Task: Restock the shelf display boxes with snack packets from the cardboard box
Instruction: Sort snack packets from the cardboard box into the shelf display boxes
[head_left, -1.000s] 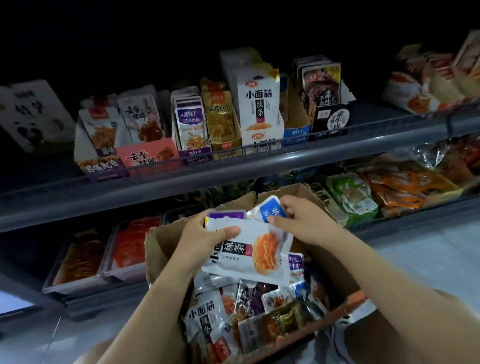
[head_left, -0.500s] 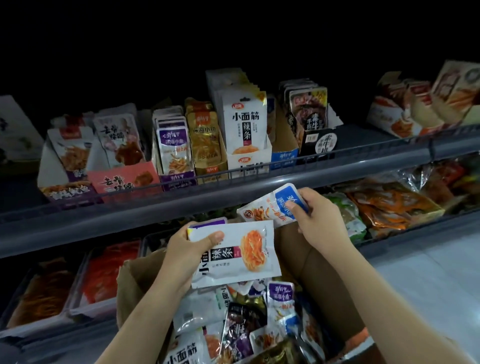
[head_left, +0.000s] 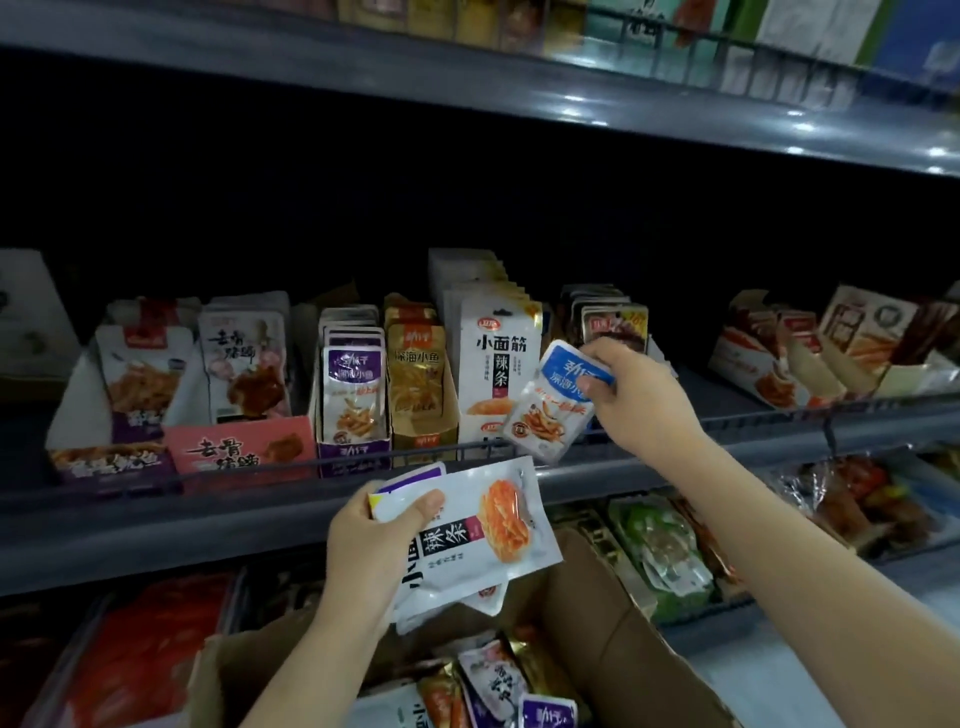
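Pinching blue-topped packet (head_left: 558, 402), right hand (head_left: 641, 395) fingers part-hidden, left hand (head_left: 371, 551) gripping white packets (head_left: 483, 530), lower ones obscured

The white packet (head_left: 496, 364) just left of the right hand (head_left: 641, 395) reads 小面筋 辣条. The gold packet (head_left: 415, 371) beyond it reads 深海小鱼. The packet (head_left: 478, 530) in the left hand (head_left: 371, 545) shows 辣条. The pink box (head_left: 241, 448) far left reads 去骨.

Dim, soft-focus wide-angle view: glare streaks the top shelf (head_left: 519, 98) at 1 o'clock; deep shadow beneath; edges bow.
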